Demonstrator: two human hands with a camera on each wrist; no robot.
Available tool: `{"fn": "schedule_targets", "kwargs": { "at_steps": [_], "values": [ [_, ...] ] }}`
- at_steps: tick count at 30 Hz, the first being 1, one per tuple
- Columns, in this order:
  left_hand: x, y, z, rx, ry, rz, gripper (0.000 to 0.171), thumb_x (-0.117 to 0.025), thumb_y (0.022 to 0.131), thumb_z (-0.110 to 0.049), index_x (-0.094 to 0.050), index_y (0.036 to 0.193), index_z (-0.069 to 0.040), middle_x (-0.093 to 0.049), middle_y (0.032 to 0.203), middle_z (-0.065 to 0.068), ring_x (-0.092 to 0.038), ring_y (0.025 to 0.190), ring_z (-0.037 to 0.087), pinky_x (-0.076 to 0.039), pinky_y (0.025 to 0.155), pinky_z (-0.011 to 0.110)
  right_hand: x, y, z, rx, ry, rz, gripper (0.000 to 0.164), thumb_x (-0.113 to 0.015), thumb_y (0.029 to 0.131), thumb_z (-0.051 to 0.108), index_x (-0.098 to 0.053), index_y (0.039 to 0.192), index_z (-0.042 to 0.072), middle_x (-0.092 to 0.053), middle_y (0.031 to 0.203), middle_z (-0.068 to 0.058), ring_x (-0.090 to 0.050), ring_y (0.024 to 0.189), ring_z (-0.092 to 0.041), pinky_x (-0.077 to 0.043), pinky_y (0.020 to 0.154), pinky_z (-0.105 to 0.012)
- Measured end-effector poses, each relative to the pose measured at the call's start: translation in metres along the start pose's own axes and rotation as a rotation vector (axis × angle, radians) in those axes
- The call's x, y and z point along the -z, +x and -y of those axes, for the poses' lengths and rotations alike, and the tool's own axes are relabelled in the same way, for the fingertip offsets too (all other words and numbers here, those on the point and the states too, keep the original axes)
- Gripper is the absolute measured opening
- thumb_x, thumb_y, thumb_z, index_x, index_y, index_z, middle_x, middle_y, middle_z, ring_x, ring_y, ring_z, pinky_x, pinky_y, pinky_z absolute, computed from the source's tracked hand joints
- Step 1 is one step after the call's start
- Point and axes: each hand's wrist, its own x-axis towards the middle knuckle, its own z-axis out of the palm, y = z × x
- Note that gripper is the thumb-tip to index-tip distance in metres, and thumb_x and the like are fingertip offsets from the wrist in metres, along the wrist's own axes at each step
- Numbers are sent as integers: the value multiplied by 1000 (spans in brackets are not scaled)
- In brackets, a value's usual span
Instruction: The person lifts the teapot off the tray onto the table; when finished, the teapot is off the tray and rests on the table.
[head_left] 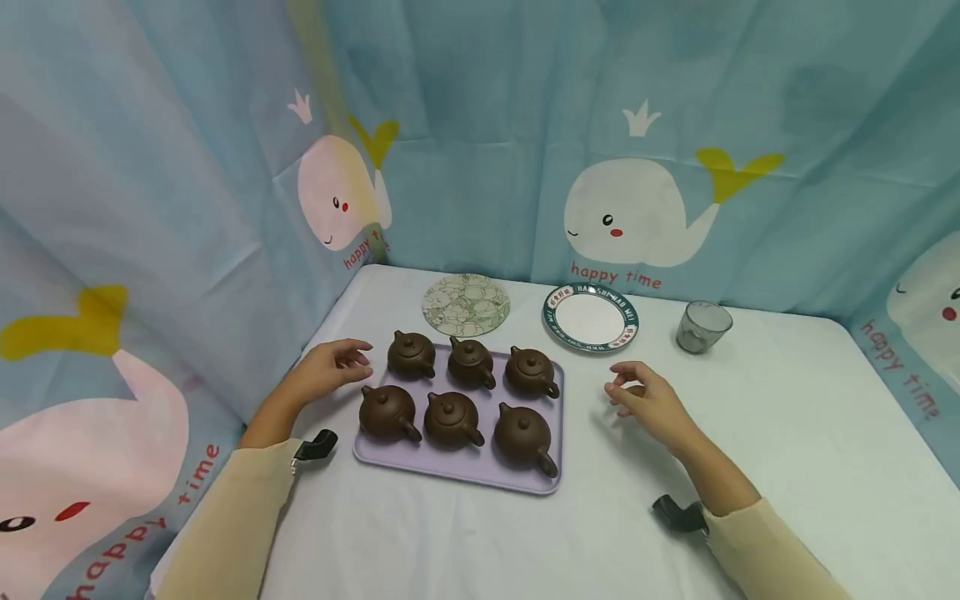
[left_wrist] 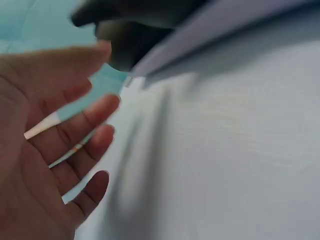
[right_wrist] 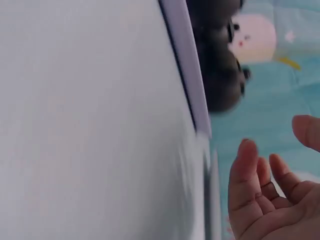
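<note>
Several small brown teapots stand in two rows on a lilac tray (head_left: 457, 473), among them a front right teapot (head_left: 522, 435) and a back left teapot (head_left: 411, 355). Their spouts point to the back left and their handles to the front right. My left hand (head_left: 330, 367) is just off the tray's left side, fingers loosely bent and nothing in them. To the right of the tray, apart from it, my right hand (head_left: 647, 402) hovers with relaxed fingers, also holding nothing. The left wrist view shows the left palm (left_wrist: 45, 145) beside the tray's edge; the right palm (right_wrist: 280, 210) appears in the right wrist view.
Behind the tray lies a round patterned mat (head_left: 466, 305). A plate with a green lettered rim (head_left: 553, 321) sits to its right, then a grey see-through glass (head_left: 703, 327). Blue curtains (head_left: 480, 183) with whale prints enclose the white-covered table (head_left: 810, 417) at back and sides.
</note>
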Motion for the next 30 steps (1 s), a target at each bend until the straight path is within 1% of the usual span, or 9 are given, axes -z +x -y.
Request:
{"fn": "schedule_targets", "kwargs": {
  "at_steps": [2, 3, 6, 8, 10, 14, 20, 24, 30],
  "values": [
    [-6, 3, 9, -12, -46, 11, 50, -77, 85, -21, -60, 126, 2, -68, 103, 10, -63, 96, 27, -49, 84, 39, -11, 7, 6, -35, 160, 35, 46, -61, 97, 26, -49, 129, -4, -52, 112, -16, -64, 92, -27, -57, 72, -36],
    [-9, 4, 12, -26, -63, 21, 49, -78, 83, -18, -61, 125, 2, -69, 104, 11, -63, 97, 27, -49, 85, 38, -16, 10, 8, -45, 211, 51, 45, -62, 97, 26, -50, 127, -5, -53, 111, -17, -65, 89, -26, -57, 70, -35],
    [-18, 7, 23, -60, -63, 44, 41, -78, 81, -10, -66, 119, -1, -69, 108, 9, -62, 104, 26, -47, 90, 37, -30, 19, 13, -58, 268, 100, 40, -62, 96, 26, -54, 120, -5, -56, 113, -19, -66, 84, -25, -57, 69, -35],
    [-23, 8, 28, -79, -42, 56, 39, -75, 79, -5, -68, 117, -4, -68, 110, 7, -59, 109, 26, -44, 95, 39, -38, 25, 14, -55, 272, 116, 36, -64, 95, 23, -57, 117, -5, -57, 113, -19, -67, 83, -25, -57, 68, -37],
    [-25, 8, 30, -85, -48, 68, 42, -72, 77, -1, -68, 119, -6, -67, 114, 7, -55, 114, 27, -40, 99, 45, -45, 29, 14, -51, 275, 121, 33, -65, 95, 20, -58, 114, -6, -58, 111, -19, -68, 81, -26, -57, 69, -38],
    [-26, 4, 34, -90, -47, 91, 48, -70, 76, -1, -66, 124, -7, -64, 122, 10, -50, 122, 32, -35, 103, 52, -59, 35, 11, -67, 301, 122, 30, -67, 92, 17, -61, 110, -7, -59, 105, -17, -66, 76, -24, -58, 68, -37],
    [-24, -3, 33, -58, 9, 105, 48, -72, 77, -5, -67, 125, -10, -60, 129, 11, -47, 126, 32, -34, 103, 52, -72, 36, 11, -82, 322, 128, 28, -72, 89, 20, -64, 103, -3, -61, 97, -13, -64, 70, -21, -58, 66, -37],
    [-23, -3, 30, -51, 8, 100, 48, -73, 78, -7, -66, 126, -12, -59, 131, 11, -46, 127, 34, -33, 104, 54, -75, 37, 17, -59, 261, 100, 25, -73, 87, 22, -66, 96, 0, -63, 92, -11, -65, 68, -21, -57, 64, -35],
    [-27, -2, 27, -53, 8, 89, 47, -76, 79, -13, -67, 125, -13, -59, 130, 13, -46, 127, 35, -32, 104, 56, -74, 37, 21, -43, 159, 12, 15, -71, 87, 16, -72, 92, 1, -69, 78, -9, -67, 66, -20, -56, 62, -31]
  ]
}}
